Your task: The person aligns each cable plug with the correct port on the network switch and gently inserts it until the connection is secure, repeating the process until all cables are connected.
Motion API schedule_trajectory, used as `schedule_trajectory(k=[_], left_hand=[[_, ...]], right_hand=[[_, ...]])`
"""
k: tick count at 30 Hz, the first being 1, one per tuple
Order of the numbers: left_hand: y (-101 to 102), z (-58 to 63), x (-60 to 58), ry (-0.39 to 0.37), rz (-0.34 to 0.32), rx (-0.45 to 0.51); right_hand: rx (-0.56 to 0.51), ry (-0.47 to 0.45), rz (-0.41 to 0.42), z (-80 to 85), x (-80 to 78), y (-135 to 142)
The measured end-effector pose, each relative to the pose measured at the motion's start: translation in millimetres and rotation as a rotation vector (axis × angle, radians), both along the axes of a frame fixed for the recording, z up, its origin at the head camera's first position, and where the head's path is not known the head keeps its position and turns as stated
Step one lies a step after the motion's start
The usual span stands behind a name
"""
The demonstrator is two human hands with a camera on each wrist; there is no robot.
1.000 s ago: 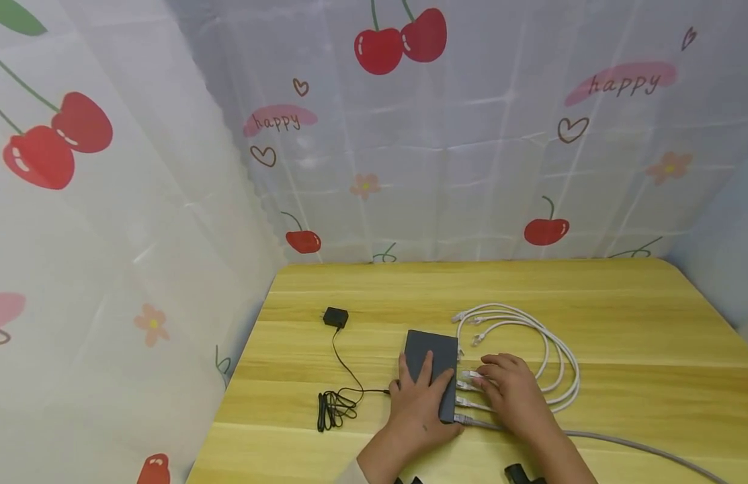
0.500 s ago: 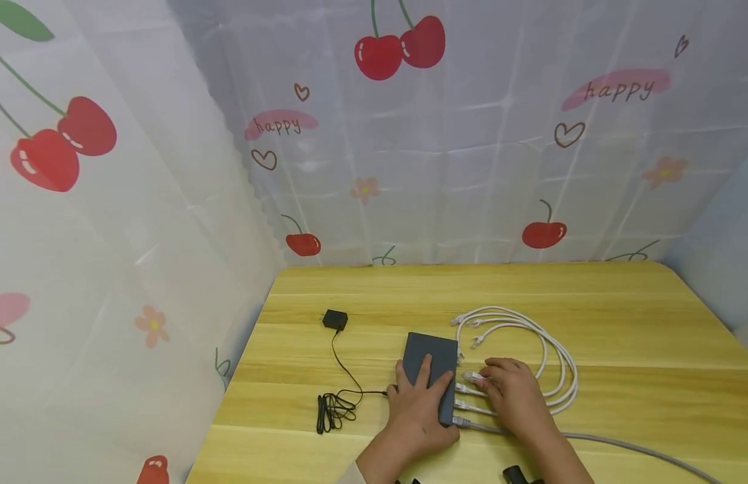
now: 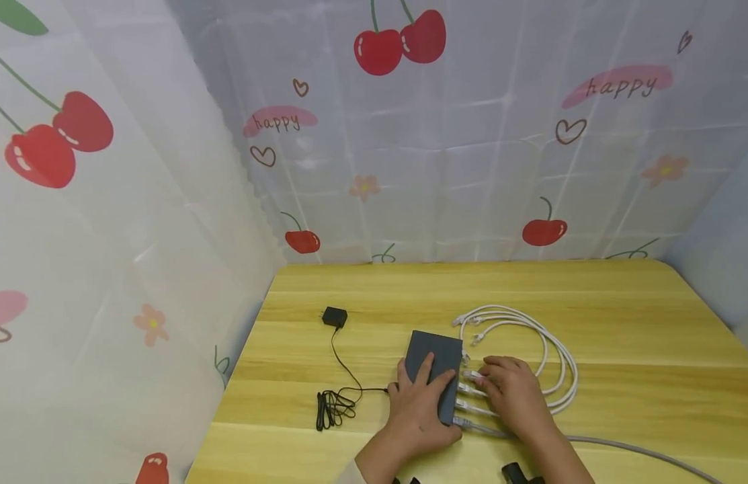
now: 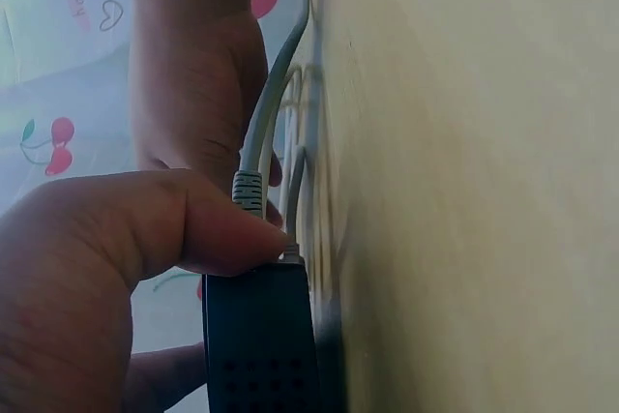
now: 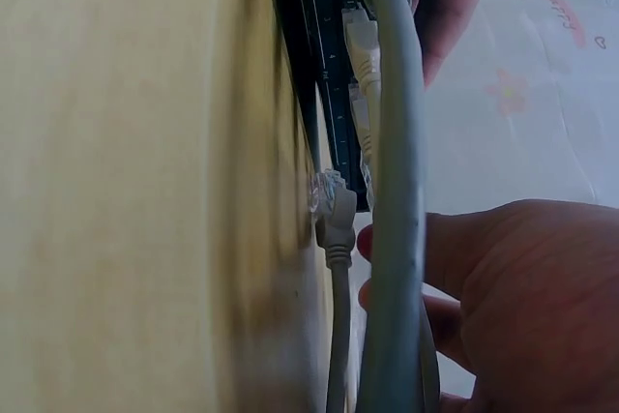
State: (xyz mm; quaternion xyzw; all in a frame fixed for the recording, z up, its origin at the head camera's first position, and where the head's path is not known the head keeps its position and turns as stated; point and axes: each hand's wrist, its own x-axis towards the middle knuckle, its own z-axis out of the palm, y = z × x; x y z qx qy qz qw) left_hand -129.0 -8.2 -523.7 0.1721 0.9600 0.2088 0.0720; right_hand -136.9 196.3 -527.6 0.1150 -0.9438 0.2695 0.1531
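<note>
My left hand [image 3: 414,411] holds a dark network switch [image 3: 435,349] on the table, fingers spread on its top and thumb bent at its near right corner. My right hand [image 3: 517,392] pinches a white Ethernet plug [image 3: 472,374] at the switch's right edge; whether its tip is in a port cannot be told. Two white Ethernet plugs [image 3: 467,388] sit in ports nearer me, with a thicker grey Ethernet cable [image 3: 615,441] in the nearest one. In the right wrist view, that grey cable partly hides the fingertips, and a loose plug [image 5: 336,215] lies past the row's end.
White cables [image 3: 567,356] curve in loops on the right, their free plugs [image 3: 478,338] behind the switch's right side. On the left lie a black power adapter [image 3: 335,316] and its bundled cord [image 3: 334,410], which runs to the switch. A cherry-print curtain [image 3: 434,154] hangs behind the table.
The switch has shifted slightly right under my left hand, narrowing the gap to the plug in my right hand. My right hand stays nearly in place.
</note>
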Motion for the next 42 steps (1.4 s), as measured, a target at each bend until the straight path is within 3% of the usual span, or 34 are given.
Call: schedule_trajectory(k=[9,22,35,42], left_hand=[[0,2.6,-0.5,0.006,0.000,0.014],[1,3.4,-0.4,-0.004,-0.024,0.011],[-3,4.3,1.3,0.005,-0.025,0.037],[-2,5.2,2.0,0.011,-0.057,0.058]], right_hand=[[0.011,-0.021,0.010,0.2,-0.5,-3],[-0.012,-0.050,-0.056,1.1,1.3,-6],[-0.039,-0.029,-0.022,-2.3,-3.6,-13],[-0.048,-0.062,-0.002,-1.4,-3.7,-11]])
